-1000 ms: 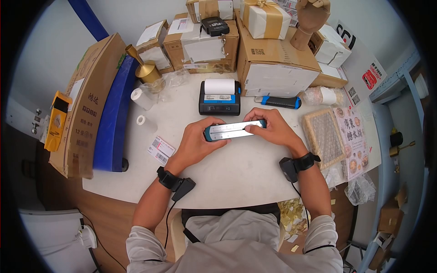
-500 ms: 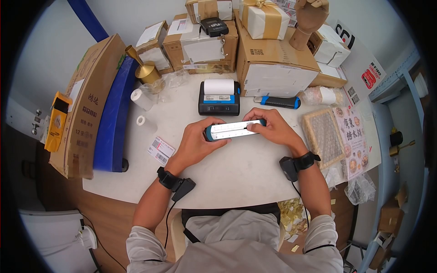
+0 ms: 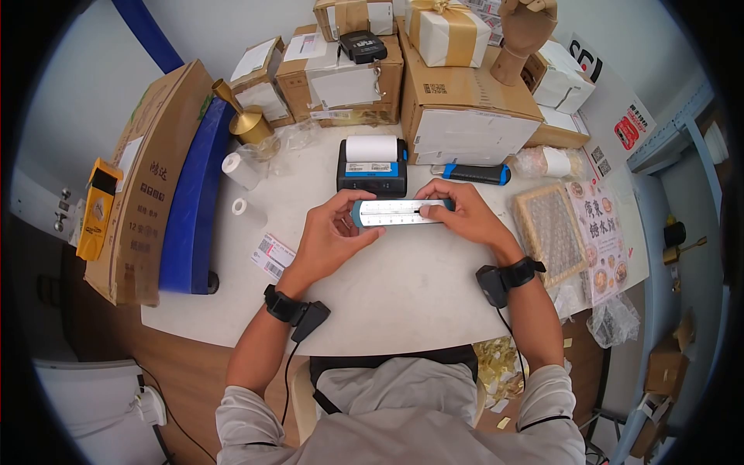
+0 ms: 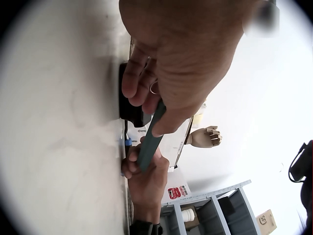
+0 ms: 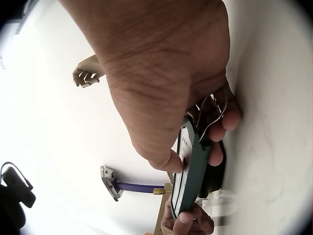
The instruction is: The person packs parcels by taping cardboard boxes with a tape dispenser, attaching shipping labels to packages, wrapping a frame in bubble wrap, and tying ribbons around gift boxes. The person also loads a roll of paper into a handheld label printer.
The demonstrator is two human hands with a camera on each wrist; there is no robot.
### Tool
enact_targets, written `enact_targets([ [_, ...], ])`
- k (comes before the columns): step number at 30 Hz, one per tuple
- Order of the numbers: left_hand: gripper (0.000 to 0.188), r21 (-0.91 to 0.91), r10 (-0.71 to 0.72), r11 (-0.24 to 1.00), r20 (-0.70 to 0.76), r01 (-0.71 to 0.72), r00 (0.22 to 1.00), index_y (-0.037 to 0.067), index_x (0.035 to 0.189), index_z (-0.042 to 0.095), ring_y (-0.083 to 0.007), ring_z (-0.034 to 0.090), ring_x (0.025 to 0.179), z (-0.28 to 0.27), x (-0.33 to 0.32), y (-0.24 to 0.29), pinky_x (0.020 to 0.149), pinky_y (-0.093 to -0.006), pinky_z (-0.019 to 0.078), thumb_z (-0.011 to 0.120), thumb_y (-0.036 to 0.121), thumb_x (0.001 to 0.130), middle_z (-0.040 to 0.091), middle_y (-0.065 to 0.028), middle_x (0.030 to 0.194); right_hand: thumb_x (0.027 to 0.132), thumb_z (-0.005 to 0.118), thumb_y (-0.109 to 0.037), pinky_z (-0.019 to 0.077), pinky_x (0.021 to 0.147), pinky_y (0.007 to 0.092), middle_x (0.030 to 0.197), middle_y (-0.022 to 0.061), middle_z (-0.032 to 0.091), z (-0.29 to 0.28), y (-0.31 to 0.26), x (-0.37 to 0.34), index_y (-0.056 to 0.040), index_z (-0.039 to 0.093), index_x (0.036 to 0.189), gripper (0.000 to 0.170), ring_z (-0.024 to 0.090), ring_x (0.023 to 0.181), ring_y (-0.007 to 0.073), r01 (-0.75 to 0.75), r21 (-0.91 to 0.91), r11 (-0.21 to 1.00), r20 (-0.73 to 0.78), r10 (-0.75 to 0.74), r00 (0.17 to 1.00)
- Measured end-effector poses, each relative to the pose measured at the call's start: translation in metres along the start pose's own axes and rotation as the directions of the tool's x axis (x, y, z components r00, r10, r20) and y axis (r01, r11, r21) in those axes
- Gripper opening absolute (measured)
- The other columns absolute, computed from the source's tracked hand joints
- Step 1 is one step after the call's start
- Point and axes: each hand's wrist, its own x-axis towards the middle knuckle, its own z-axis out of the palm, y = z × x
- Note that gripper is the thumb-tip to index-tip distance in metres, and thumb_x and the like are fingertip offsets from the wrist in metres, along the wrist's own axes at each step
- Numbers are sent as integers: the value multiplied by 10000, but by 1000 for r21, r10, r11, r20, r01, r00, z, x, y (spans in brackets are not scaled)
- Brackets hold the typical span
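Both my hands hold a flat teal device with a white graduated face (image 3: pixel 395 212) and a long slot. In the head view it lies almost level across, just in front of the label printer (image 3: pixel 373 167). My left hand (image 3: pixel 332 236) pinches its left end between thumb and fingers; the left wrist view shows its teal edge (image 4: pixel 150 143) there. My right hand (image 3: pixel 469 217) grips the right end, its thumb pressed on the face near a dark slider. A bent wire loop (image 5: pixel 215 117) sticks out at that end in the right wrist view.
Behind the printer stand cardboard boxes (image 3: pixel 474 136). A blue-black utility knife (image 3: pixel 473 173) lies right of the printer. White paper rolls (image 3: pixel 246 209) and a shipping label (image 3: pixel 272 257) are on the left, a bubble-wrapped frame (image 3: pixel 550 235) on the right.
The device has turned from a slant to nearly level, its left end rising in the head view. My left hand has shifted slightly up and left, its grip looser; my right thumb stays on the face.
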Motion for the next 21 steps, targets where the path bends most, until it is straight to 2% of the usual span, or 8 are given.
enact_targets([
  [10,450,20,-2,1000,2,2,1000,29,1231,615,-73,663,892,0,0,2,708,-209,532,801,29,821,715,-54,1045,888,679,-160,459,734,274,907,69,700,0,-3,-1,-19,685,1059,221,603,836,132,-1,37,999,6,0,1000],
  [13,444,25,-7,1000,8,7,1000,27,1226,618,-76,665,895,0,0,1,725,-215,540,802,27,822,715,-53,1038,890,670,-153,457,712,273,908,69,700,-1,-3,-1,-18,683,1057,214,601,832,130,-12,11,1000,12,12,1000],
  [21,454,25,8,1000,5,-8,1000,29,1235,622,-85,670,903,0,0,-3,765,-229,553,807,29,820,716,-53,1035,887,643,-161,383,588,252,803,38,656,-3,3,0,-33,684,1063,222,536,702,98,-14,-30,999,33,15,999],
])
